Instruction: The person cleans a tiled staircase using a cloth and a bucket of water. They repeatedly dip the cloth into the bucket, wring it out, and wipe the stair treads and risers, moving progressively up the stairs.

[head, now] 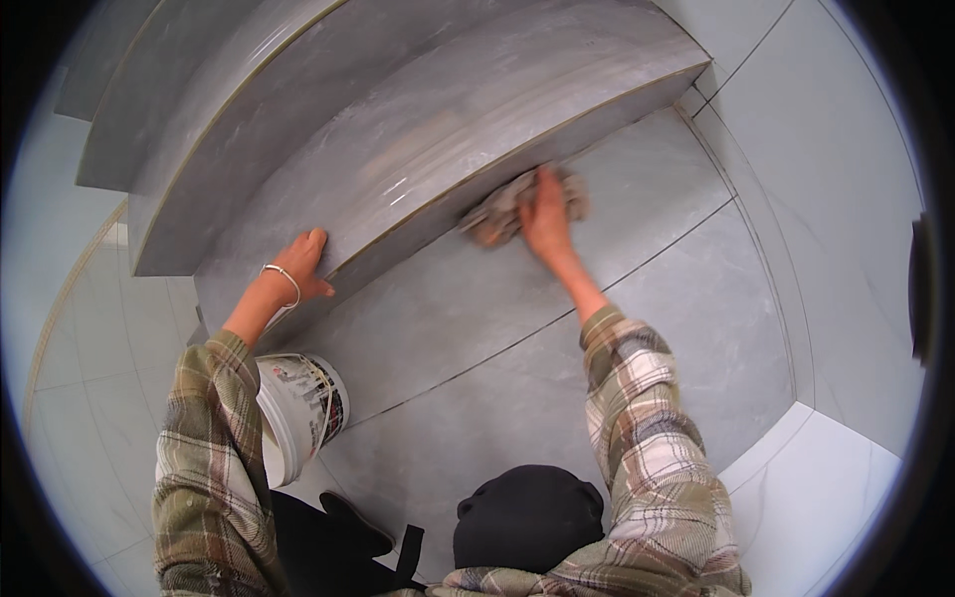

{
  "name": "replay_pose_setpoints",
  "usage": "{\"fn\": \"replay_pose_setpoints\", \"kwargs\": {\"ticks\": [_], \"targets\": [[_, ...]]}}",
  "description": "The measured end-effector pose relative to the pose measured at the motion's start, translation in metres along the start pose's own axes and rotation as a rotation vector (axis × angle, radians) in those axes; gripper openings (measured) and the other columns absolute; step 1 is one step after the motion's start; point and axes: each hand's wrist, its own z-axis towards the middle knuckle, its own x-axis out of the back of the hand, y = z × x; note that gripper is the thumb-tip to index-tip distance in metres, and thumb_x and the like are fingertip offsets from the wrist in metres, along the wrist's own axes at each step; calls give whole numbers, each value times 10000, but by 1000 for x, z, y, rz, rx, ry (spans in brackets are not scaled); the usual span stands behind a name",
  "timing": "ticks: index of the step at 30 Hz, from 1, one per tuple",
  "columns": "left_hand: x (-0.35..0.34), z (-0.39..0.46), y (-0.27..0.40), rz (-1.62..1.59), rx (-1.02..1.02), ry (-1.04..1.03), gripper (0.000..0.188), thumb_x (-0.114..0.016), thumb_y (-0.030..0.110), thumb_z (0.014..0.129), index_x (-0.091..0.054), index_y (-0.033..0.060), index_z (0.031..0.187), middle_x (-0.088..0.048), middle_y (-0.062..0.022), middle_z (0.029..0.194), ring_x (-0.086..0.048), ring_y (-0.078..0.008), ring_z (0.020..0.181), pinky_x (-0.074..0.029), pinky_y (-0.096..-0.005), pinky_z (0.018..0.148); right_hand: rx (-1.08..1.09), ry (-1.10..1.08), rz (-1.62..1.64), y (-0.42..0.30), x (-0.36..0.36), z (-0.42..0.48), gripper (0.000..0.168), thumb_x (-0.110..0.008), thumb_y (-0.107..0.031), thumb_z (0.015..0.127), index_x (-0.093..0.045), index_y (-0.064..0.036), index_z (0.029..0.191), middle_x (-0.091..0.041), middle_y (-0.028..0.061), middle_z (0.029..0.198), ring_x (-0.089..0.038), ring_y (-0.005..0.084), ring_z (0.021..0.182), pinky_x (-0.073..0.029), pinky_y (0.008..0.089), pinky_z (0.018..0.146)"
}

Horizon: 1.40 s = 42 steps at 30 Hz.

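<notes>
My right hand (548, 216) presses a crumpled greyish cloth (496, 213) against the grey tiled floor at the foot of the lowest stair riser (515, 168). Both the cloth and that hand are blurred. My left hand (298, 261) rests on the front edge of the lowest stair tread (403, 179), with a bangle around its wrist. It holds nothing; its thumb hangs over the edge, apart from the fingers. Just below my left forearm stands a white plastic bucket (302, 407) with a printed wall and a thin handle. Its inside is mostly hidden by my sleeve.
More grey stairs (246, 112) with brassy edge strips rise at the upper left. A pale tiled wall (843, 224) borders the floor (462, 388) on the right. Near my body are my dark-clad knee (530, 515) and a shoe (354, 522). Lighter tiles (97, 418) lie to the far left.
</notes>
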Motion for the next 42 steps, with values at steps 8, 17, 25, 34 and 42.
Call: {"fn": "replay_pose_setpoints", "kwargs": {"ticks": [8,17,25,34,42], "targets": [[-11,-2,-11,-84,-52,48,734,-881,228,657,-400,43,1179,-540,-219,1153,-551,-441,1085,-478,-472,883,-396,12,-461,17,20,53,500,-594,-119,808,-457,-15,1277,-468,192,1307,-488,419,1198,-434,464,999],[-6,-2,-15,-100,-121,48,751,-860,267,698,-413,48,1261,-540,-228,1228,-565,-450,1109,-482,-490,931,-425,-72,-311,-14,-25,43,575,-565,-130,751,-440,128,1250,-397,368,1344,-451,502,1212,-391,459,1063],[-17,1,-32,-139,-242,163,650,-807,344,773,-465,40,1235,-555,-193,1223,-566,-401,1136,-489,-466,931,-351,-336,-227,-85,-138,-28,189,-596,-29,750,-671,20,917,-674,245,965,-631,404,1018,-522,472,780],[-55,-39,-118,-260,-527,351,647,-756,261,820,-472,132,1387,-497,-137,1367,-499,-347,1226,-422,-417,1041,-620,-340,485,-239,-250,-131,496,-507,-83,834,-424,149,1265,-545,354,1257,-576,460,1145,-461,448,985],[-86,-53,-164,-41,-568,432,789,-696,293,882,-280,211,1547,-175,-97,1632,-195,-360,1483,-257,-438,1201,-35,-697,-3,-309,-262,-207,542,-556,-232,924,-451,8,1399,-479,297,1377,-501,420,1271,-421,454,1050]]}}
